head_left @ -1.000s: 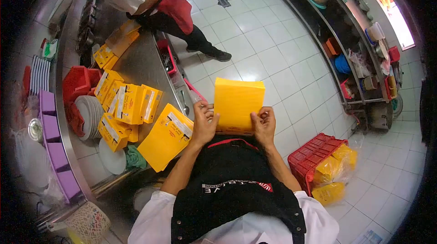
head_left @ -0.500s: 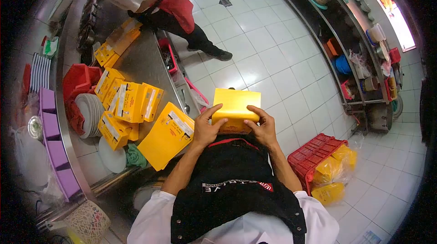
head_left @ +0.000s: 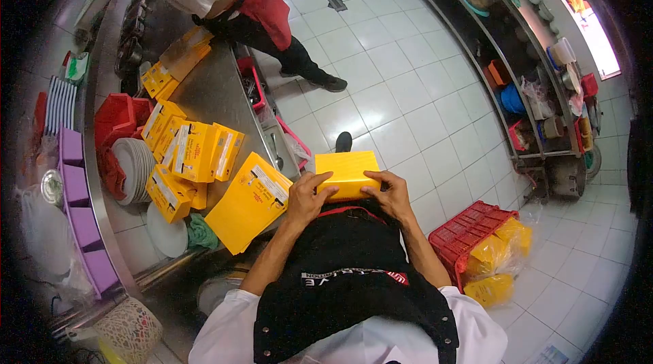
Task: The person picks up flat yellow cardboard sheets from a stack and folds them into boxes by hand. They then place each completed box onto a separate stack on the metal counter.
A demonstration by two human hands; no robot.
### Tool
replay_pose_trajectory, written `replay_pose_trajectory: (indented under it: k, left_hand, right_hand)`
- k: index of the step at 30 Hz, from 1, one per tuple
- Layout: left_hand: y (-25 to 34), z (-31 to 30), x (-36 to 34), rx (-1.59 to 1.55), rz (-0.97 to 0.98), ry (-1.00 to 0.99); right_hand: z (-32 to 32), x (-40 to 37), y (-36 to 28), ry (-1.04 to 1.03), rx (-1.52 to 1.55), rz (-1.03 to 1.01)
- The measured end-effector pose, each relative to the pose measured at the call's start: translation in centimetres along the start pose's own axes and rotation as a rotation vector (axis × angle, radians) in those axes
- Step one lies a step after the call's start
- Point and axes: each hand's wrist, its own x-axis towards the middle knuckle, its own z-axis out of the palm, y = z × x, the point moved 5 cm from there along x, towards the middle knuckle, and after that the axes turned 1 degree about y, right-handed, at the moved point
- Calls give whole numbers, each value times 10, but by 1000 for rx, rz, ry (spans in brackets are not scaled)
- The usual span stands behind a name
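A yellow carton [head_left: 347,168] is held in front of my apron between both hands. My left hand [head_left: 309,195] grips its left side, with thumb and fingers bent round the edge. On the right side, my right hand [head_left: 389,194] pinches the carton in the same way. Left of my left hand, a stack of flat yellow card sheets [head_left: 253,202] lies at the edge of the steel counter [head_left: 228,85]. Beyond it, several folded yellow boxes [head_left: 194,152] are piled up.
A co-worker [head_left: 262,14] stands across the counter at the top. White plates [head_left: 131,170], a green cloth [head_left: 201,231] and purple bins [head_left: 83,228] are on the left. On the floor at right sits a red crate [head_left: 469,231] beside bagged yellow packs [head_left: 491,289]. Shelves [head_left: 476,44] line the upper right.
The carton has tilted and its top now looks shorter from above. Both hands have shifted slightly with it. A dark shoe now shows beyond the carton.
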Motion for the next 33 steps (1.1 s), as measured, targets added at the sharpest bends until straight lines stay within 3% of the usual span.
replay_pose_trajectory:
  k: [5, 8, 11, 14, 17, 18, 21, 23, 24, 27, 30, 33]
  left_hand:
    - [-4, -1, -2, 30, 76, 55]
    - [-2, -3, -1, 76, 267, 121]
    - [1, -8, 2, 44, 325, 70]
    - [5, -11, 7, 3, 270, 42]
    - [-1, -6, 14, -110, 164, 133]
    - [-3, -6, 18, -100, 181, 128]
    - [-4, -10, 31, -100, 167, 175]
    - [12, -18, 38, -142, 74, 289]
    - [0, -10, 37, -129, 25, 278]
    - [-40, 14, 30, -627, -203, 103]
    - [-48, 22, 19, -374, -244, -197]
    - [-34, 23, 9, -637, -162, -138]
  right_hand:
    - [-6, -1, 4, 85, -223, -101]
    - [-3, -5, 0, 119, -233, -225]
    - [-4, -6, 1, 73, -264, -241]
    - [-3, -5, -10, 144, -285, -277]
    - [0, -1, 4, 269, 220, 12]
    - [0, 5, 6, 267, 156, -106]
    - [1, 9, 20, 265, 245, -161]
    - [0, 9, 25, 213, 198, -92]
    - [0, 10, 26, 189, 173, -61]
    - [0, 13, 14, 216, 101, -32]
    - [5, 7, 11, 87, 126, -35]
    - [8, -3, 2, -1, 271, 69]
